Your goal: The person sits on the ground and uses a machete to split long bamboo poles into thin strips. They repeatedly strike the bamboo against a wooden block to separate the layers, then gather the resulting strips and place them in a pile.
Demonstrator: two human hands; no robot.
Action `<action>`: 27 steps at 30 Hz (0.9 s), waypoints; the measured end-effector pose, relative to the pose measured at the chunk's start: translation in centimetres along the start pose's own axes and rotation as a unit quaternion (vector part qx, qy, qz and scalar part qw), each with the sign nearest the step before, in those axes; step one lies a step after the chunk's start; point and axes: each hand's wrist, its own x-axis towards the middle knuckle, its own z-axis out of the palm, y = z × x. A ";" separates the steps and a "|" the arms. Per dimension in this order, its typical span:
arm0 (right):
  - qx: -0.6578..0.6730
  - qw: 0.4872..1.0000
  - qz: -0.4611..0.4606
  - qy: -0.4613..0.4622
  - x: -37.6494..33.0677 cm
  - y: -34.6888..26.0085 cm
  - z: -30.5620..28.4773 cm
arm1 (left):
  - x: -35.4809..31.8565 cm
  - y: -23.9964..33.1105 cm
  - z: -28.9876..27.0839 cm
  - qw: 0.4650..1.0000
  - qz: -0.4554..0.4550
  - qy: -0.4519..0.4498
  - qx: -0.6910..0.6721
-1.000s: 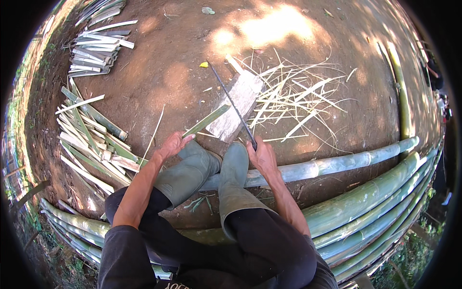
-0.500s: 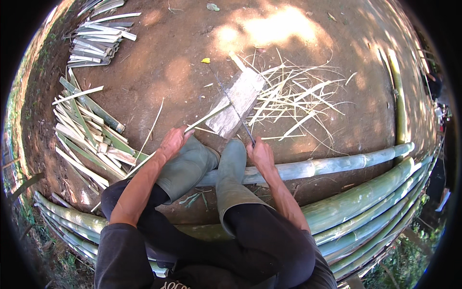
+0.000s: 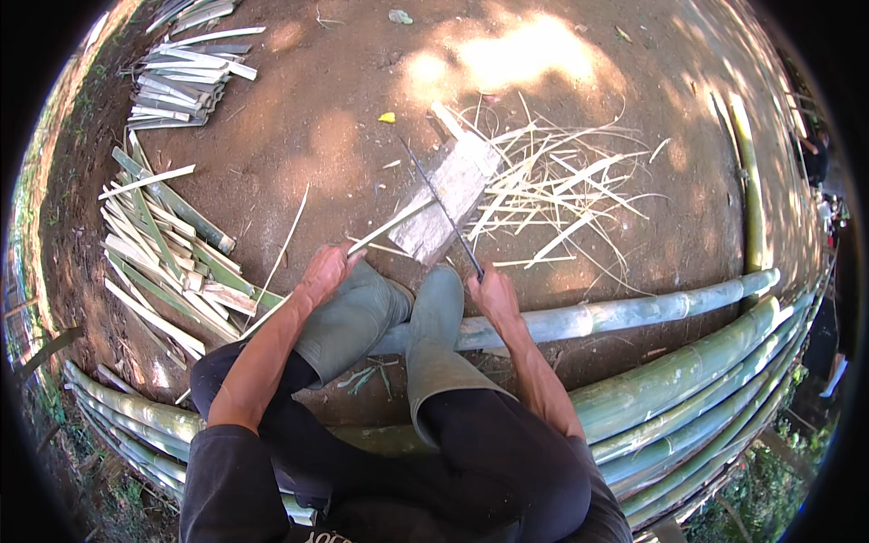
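Observation:
My left hand [image 3: 328,273] is closed round a long, pale bamboo strip [image 3: 393,222]. The strip's far end rests on a weathered wooden block [image 3: 445,192], and its near end passes back beneath my left forearm. In my closed right hand [image 3: 494,292] is the handle of a long, thin, dark knife [image 3: 438,195]. Its blade slants away to the far left above the block and crosses the strip's far end. Whether the edge touches the strip, I cannot tell. The block lies on the ground just ahead of my green rubber boots [image 3: 434,308].
Thin bamboo shavings [image 3: 566,185] are scattered right of the block. Split bamboo pieces [image 3: 163,244] lie heaped at left, with another stack [image 3: 181,81] farther off. A bamboo pole [image 3: 615,314] runs by my boots, and several thick poles [image 3: 688,385] lie nearer me.
The knife has shifted slightly, its tip moving right and nearer to me. Both hands keep their grip and have barely moved.

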 end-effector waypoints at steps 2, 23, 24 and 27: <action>0.041 0.999 0.014 -0.021 -0.1 -0.3 -0.1 | -1.0 -0.2 0.3 0.999 -0.021 -0.034 0.009; 0.367 0.907 0.122 -0.165 -0.5 0.3 -0.5 | -2.0 0.9 2.0 0.990 -0.026 0.022 0.138; 0.364 0.908 0.121 -0.168 -0.6 0.5 -0.6 | -2.0 0.6 2.2 0.991 -0.028 0.026 0.132; 0.346 0.916 0.117 -0.167 -1.0 0.5 -0.8 | -1.8 -0.9 2.3 0.993 -0.023 0.027 0.111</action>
